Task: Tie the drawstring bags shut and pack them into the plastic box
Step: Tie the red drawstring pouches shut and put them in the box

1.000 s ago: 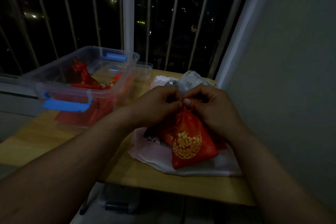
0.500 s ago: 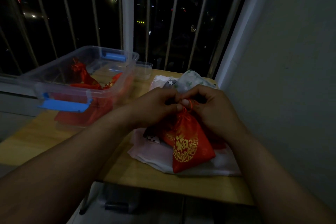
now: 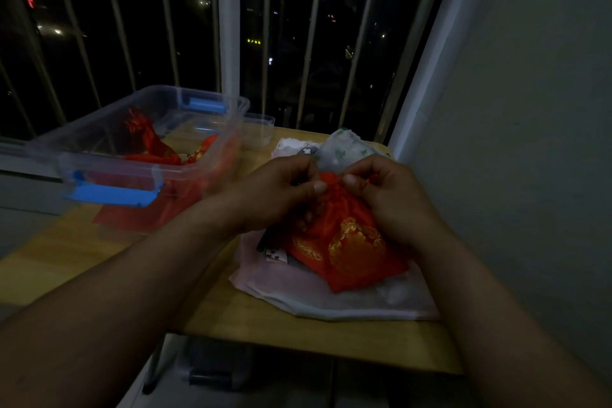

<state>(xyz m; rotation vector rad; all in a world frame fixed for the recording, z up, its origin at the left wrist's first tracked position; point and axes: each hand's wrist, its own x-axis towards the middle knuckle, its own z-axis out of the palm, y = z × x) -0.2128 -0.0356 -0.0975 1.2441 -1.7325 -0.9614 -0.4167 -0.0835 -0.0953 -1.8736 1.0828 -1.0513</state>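
While the light is pretty dim, you can make out both hands bunched up at the gathered neck of a red drawstring bag (image 3: 347, 242) with gold print on it. The left hand (image 3: 281, 195) is curled almost closed, thumb and fingertips pinching the bag's puckered top from the left. The right hand (image 3: 387, 199) is curled the same way, pinching from the right, with a bit of red cord showing by its fingers. Thumbs are close together, not quite touching. The bag's body rests on a pile of pale cloth bags (image 3: 331, 301) on the wooden worktop (image 3: 298, 331), right side near the wall. Off to the left sits the clear plastic box (image 3: 212, 156) with blue latches, lid off, with a few red bags (image 3: 149, 142) already inside.
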